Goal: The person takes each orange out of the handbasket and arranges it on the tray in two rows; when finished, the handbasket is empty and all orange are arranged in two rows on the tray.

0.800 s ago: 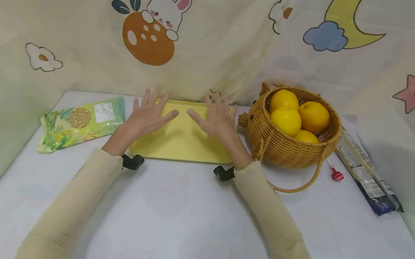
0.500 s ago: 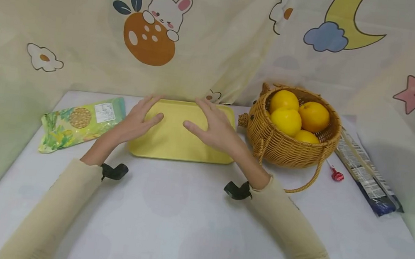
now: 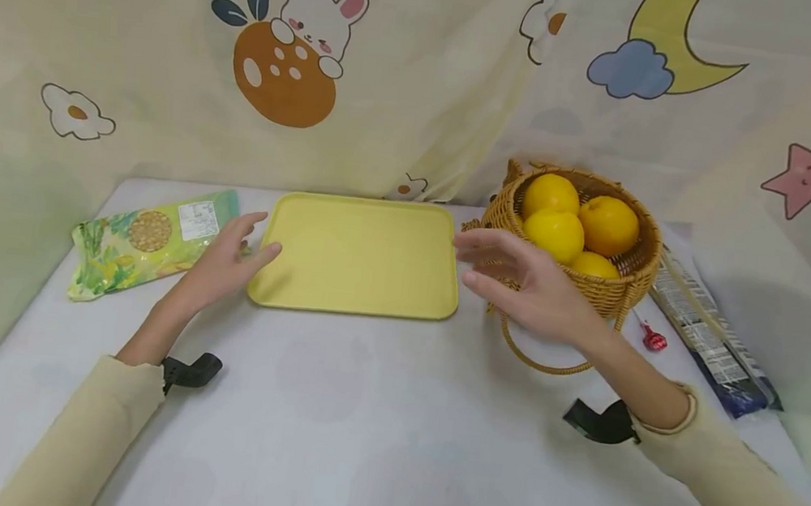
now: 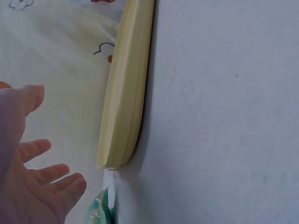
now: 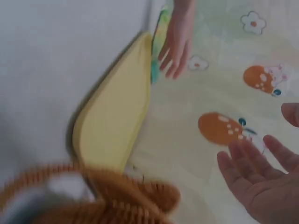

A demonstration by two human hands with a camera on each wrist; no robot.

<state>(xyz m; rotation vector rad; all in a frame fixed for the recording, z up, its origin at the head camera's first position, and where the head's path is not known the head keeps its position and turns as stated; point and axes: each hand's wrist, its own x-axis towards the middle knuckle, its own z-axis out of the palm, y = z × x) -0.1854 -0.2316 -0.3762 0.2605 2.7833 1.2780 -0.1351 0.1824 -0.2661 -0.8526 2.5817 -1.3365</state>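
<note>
A yellow rectangular tray (image 3: 357,256) lies bare at the back middle of the table. My left hand (image 3: 223,264) hovers by the tray's left end, fingers loosely bent, holding nothing; in the left wrist view its fingers are spread beside the tray's edge (image 4: 124,93). In front of a wicker basket (image 3: 556,288) is my right hand (image 3: 534,290), relaxed and holding nothing, overlapping the basket's lower front in the head view. Several round yellow-orange fruits (image 3: 608,225) fill the basket. The right wrist view shows the basket blurred below the tray (image 5: 112,102).
A green-yellow food packet (image 3: 150,237) lies left of the tray, close to my left hand. Right of the basket are a red-wrapped lollipop (image 3: 653,338) and a long dark-and-silver packet (image 3: 720,340). A printed cloth (image 3: 407,82) hangs behind the table.
Both hands have drawn apart from over the tray: the left has moved left toward its end, the right has swung right to the front of the basket.
</note>
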